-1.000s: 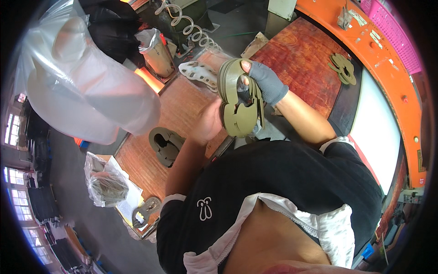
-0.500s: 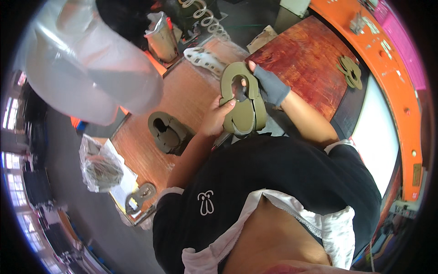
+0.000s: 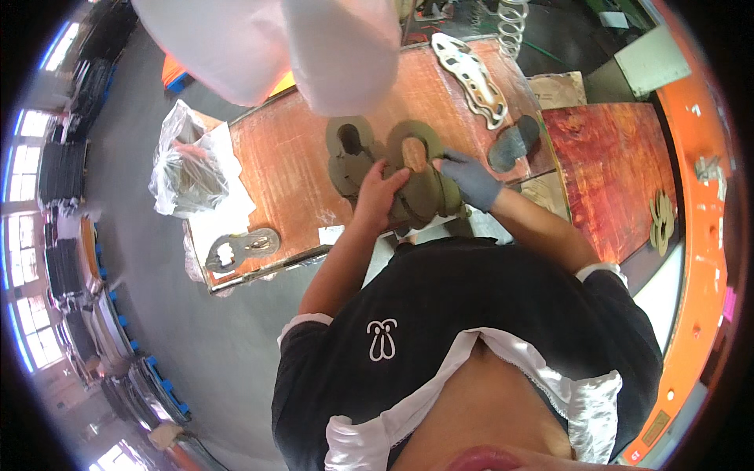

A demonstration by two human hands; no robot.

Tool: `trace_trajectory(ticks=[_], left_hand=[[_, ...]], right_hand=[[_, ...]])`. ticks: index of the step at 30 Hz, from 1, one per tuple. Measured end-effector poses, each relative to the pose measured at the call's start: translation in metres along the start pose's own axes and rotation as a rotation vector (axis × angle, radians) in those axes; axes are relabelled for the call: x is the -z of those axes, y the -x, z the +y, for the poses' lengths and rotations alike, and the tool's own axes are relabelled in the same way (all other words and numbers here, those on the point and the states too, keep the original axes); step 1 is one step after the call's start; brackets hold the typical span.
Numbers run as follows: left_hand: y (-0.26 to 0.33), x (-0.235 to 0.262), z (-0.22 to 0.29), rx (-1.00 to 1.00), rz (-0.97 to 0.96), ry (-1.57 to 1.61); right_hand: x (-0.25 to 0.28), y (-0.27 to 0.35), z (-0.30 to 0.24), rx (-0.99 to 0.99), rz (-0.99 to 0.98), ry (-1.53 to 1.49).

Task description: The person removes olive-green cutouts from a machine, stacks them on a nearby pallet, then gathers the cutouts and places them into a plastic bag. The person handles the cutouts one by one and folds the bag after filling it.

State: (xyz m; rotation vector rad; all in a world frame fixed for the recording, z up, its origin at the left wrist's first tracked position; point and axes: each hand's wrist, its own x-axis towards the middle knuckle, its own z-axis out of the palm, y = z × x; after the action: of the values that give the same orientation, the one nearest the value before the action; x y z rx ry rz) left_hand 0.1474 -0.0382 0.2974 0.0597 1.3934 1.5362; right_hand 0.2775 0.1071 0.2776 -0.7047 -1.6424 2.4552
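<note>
A stack of olive-green foam cutouts [image 3: 420, 196], each with a rounded opening at one end, is between my two hands at the table's near side. My bare left hand [image 3: 380, 192] grips its left side, thumb on top. My right hand [image 3: 471, 182], in a grey fingerless glove, holds its right side. Against its left stands a similar olive-green stack [image 3: 345, 166] on the table. I cannot tell whether the held stack rests on the tabletop. To the right of my gloved hand lies a dark grey sole-shaped piece [image 3: 514, 144].
The brown worktable [image 3: 287, 157] carries a pale perforated plate [image 3: 475, 86], a grey sole-shaped piece [image 3: 243, 247] and a clear plastic bag [image 3: 188, 173]. Translucent plastic [image 3: 345, 63] hangs above. Rightward are a red-brown board [image 3: 613, 173], olive cutouts [image 3: 664, 224] and an orange frame [image 3: 699, 196].
My view has turned. Both hands have brought the held stack leftward and down beside the other olive stack. The dark grey sole-shaped piece has come into sight.
</note>
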Motion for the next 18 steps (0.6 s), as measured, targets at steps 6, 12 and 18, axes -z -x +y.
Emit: trace_trajectory(ticks=[6,12,18], left_hand=[[-0.025,0.056,0.043,-0.352,0.063,-0.048],[-0.052,0.066,0.022,-0.623,0.435,-0.883],[-0.059,0.081,0.013,-0.669,0.44,-0.88]], right_hand=[[-0.055,-0.087,-0.007,-0.002,0.054,0.076],[-0.063,-0.109,-0.002,0.005,0.205,0.309],[-0.055,-0.102,-0.003,0.108,0.081,0.573]])
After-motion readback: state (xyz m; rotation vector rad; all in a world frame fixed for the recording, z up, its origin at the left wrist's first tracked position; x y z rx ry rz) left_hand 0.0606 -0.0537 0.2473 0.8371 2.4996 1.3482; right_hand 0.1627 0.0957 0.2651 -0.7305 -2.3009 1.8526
